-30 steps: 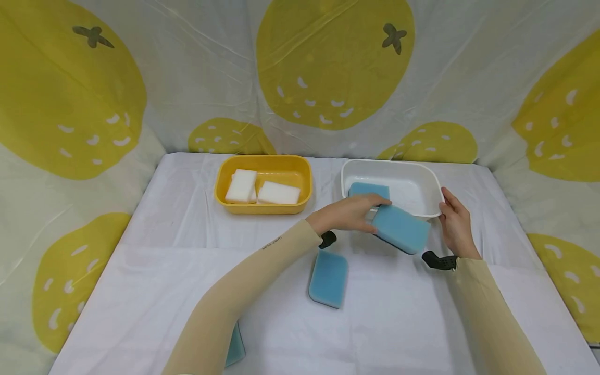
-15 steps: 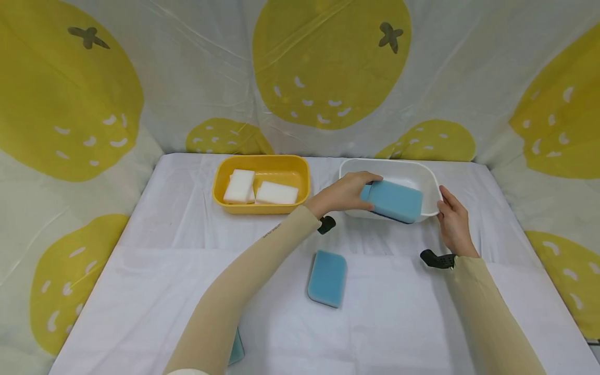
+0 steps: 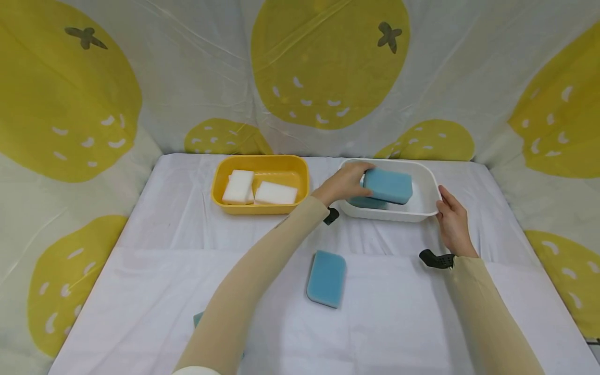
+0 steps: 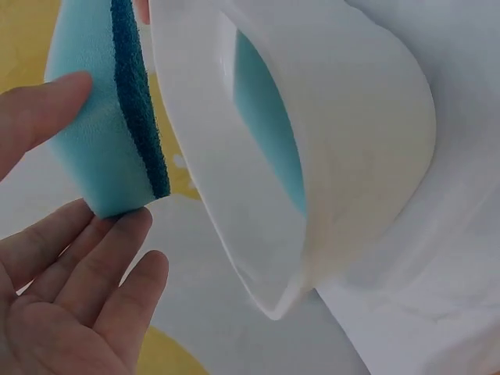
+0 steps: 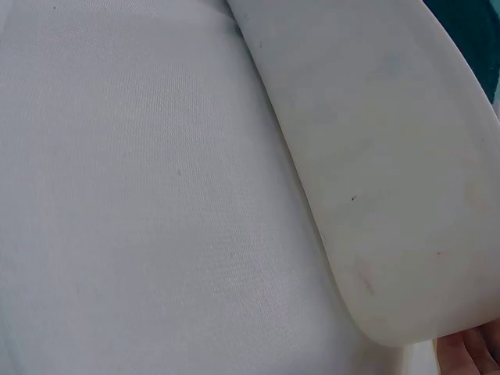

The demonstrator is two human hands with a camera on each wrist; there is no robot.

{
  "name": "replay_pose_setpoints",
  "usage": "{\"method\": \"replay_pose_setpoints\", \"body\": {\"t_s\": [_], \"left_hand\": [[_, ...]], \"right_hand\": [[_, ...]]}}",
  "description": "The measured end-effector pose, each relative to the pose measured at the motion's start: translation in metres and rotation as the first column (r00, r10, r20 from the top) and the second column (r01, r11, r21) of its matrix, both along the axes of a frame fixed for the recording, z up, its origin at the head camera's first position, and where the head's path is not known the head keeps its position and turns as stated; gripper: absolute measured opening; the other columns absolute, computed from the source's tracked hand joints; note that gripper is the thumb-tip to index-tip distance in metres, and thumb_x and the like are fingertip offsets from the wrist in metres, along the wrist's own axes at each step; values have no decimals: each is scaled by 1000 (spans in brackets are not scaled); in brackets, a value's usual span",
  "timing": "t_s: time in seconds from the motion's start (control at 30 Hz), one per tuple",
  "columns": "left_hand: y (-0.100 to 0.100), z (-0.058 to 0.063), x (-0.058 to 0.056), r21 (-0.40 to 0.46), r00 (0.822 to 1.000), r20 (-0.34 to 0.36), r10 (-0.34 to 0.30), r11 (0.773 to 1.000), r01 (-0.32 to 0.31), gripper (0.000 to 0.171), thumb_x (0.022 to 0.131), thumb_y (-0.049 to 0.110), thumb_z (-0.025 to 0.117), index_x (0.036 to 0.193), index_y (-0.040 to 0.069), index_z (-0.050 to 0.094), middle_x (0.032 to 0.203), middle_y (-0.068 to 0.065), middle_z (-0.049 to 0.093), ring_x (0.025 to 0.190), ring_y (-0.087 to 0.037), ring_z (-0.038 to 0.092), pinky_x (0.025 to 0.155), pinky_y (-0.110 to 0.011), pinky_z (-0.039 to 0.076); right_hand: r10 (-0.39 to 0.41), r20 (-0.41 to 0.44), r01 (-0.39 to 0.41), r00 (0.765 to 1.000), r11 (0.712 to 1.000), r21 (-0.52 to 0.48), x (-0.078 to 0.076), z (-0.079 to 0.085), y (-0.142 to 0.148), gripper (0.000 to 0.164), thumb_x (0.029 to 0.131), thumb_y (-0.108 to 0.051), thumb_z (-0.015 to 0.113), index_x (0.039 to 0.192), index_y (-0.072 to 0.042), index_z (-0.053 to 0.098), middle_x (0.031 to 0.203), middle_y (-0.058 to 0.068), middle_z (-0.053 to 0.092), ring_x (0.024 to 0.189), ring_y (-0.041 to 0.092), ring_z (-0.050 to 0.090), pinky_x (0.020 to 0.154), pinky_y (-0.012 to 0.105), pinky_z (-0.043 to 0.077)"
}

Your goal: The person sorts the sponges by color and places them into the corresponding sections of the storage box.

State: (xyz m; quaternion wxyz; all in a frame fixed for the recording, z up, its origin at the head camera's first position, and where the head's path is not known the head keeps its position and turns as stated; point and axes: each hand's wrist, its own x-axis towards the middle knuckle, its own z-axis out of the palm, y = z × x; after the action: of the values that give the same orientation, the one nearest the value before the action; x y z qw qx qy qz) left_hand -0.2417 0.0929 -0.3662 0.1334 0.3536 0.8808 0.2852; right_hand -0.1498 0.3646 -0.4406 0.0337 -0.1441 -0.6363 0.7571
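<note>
My left hand pinches a blue sponge between thumb and fingers, over the white basin. In the left wrist view, the held sponge shows a dark blue scouring layer facing the basin. Another blue sponge lies inside the basin at its left end, partly under the held one. My right hand holds the basin's right rim, thumb at the edge. Only a few right fingers show at the corner of the right wrist view.
To the left stands a yellow basin containing white sponges. A blue sponge lies on the white cloth nearer the front. Another is mostly hidden beneath the left forearm. A patterned curtain rises behind the table.
My left hand has carried the blue sponge up and away from me, from in front of the white basin to over its inside. The right hand keeps its hold on the rim.
</note>
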Motion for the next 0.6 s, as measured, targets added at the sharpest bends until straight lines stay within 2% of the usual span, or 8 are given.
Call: {"method": "replay_pose_setpoints", "body": {"t_s": [0.33, 0.6], "left_hand": [[-2, -13, -22, -48, 986, 36, 160, 986, -158, 68, 87, 27, 71, 143, 3, 41, 139, -7, 49, 118, -17, 48, 101, -23, 38], [-6, -19, -29, -50, 982, 6, 188, 981, -187, 62, 88, 25, 71, 139, 0, 45, 134, -8, 52, 114, -18, 49, 99, -23, 39]], "right_hand": [[-21, -26, 19, 999, 998, -60, -1, -1, 0, 54, 104, -7, 32, 153, -6, 11, 159, 2, 8, 142, 11, 13, 110, 22, 16], [-11, -24, 10, 1000, 999, -32, 0, -1, -1, 53, 104, -8, 32, 153, -7, 10, 160, 0, 7, 142, 11, 11, 111, 24, 14]]}}
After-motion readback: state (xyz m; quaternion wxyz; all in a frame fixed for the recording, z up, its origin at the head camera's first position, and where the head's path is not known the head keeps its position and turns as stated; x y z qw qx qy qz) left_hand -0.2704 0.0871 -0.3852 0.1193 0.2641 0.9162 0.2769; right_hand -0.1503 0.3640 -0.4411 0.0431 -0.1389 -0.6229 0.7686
